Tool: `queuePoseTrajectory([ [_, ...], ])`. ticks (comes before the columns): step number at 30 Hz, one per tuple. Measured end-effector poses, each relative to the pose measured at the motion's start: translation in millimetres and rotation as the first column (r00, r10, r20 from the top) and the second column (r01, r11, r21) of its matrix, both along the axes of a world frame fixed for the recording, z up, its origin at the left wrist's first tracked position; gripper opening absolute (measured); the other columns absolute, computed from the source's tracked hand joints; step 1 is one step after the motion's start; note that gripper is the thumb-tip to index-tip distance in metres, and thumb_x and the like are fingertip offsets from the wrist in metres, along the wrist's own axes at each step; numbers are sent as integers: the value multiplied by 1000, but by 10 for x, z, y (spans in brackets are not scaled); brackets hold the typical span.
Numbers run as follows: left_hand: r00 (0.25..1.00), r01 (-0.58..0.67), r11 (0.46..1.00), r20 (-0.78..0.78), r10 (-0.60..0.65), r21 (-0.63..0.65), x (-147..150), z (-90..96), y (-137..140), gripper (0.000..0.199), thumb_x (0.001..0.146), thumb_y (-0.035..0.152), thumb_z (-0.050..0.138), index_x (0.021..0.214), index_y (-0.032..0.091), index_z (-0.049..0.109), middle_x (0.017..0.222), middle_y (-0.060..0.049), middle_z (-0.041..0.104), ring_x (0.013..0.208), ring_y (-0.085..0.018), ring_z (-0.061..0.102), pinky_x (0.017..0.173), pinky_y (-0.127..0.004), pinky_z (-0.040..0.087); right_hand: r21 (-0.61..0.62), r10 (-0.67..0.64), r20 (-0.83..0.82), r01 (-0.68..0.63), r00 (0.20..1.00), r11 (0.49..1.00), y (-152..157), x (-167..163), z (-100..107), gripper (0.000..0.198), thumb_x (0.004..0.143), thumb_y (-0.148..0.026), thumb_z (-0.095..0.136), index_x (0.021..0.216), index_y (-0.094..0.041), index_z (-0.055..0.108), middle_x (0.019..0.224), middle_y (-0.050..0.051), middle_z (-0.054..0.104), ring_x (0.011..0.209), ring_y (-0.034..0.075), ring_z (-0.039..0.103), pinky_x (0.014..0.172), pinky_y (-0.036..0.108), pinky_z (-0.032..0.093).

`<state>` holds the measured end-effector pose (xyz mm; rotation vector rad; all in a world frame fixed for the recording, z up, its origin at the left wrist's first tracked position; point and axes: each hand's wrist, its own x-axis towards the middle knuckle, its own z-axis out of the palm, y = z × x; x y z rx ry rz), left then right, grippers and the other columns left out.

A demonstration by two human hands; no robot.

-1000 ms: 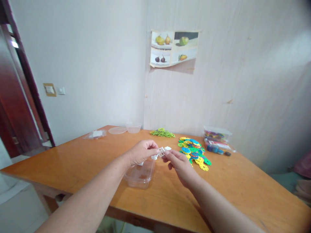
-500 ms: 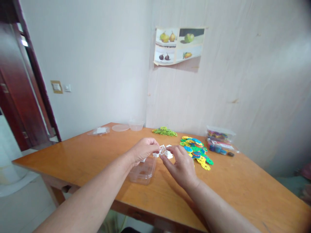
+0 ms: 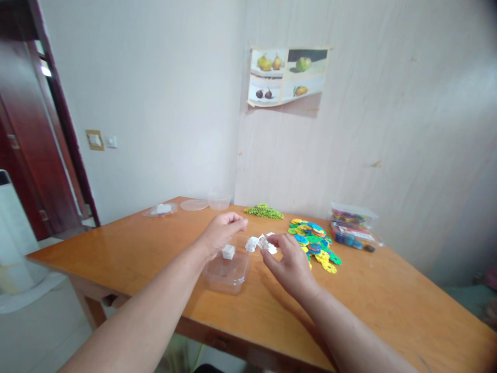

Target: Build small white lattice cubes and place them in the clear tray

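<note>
My right hand pinches a small white lattice piece between thumb and fingertips, above the table. To its left, my left hand is raised apart from that piece. Its thumb and fingers are pressed together, and nothing shows between them. Below my left hand stands a clear plastic box with a small stack of white pieces at its far left side. Loose white pieces lie beyond the box's right side, partly behind the lattice piece and my right fingers.
Right of my hands spreads a pile of yellow, green and blue discs. Green beads lie near the wall. Clear boxes with colourful contents are stacked at the back right. A round lid, a clear tub and a bag sit back left.
My left hand has let go of the white lattice piece and moved up and left. The piece stays in my right hand, now tilted. The stack in the box has come into fuller view.
</note>
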<state>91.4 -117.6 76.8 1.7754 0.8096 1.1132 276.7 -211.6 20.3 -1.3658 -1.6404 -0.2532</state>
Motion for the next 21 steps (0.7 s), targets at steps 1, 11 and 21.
queuePoseTrajectory([
  [1, 997, -67, 997, 47, 66, 25, -45, -28, 91, 30, 74, 46, 65, 77, 16, 65, 77, -4, 67, 80, -18, 59, 80, -31, 42, -5, 7, 4, -7, 1000, 1000, 16, 17, -12, 18, 83, -34, 61, 96, -22, 64, 91, 6, 63, 86, 21, 57, 77, 34, 44],
  [11, 850, -311, 926, 373, 372, -214, -263, -731, 666, 37, 69, 50, 68, 76, 13, 65, 76, -6, 67, 75, -17, 62, 76, -30, 47, -246, 55, 94, -30, 994, 969, 157, -166, 183, 21, 83, -35, 60, 98, -24, 67, 85, 2, 63, 79, 16, 58, 68, 27, 41],
  [21, 919, -246, 947, 260, 296, -209, -267, -864, 709, 43, 70, 57, 65, 70, 14, 64, 69, -4, 64, 68, -16, 57, 68, -28, 45, -516, 93, 467, 186, 879, 836, 613, -604, 421, 31, 79, -34, 57, 106, -24, 70, 102, 8, 71, 93, 24, 65, 72, 32, 44],
])
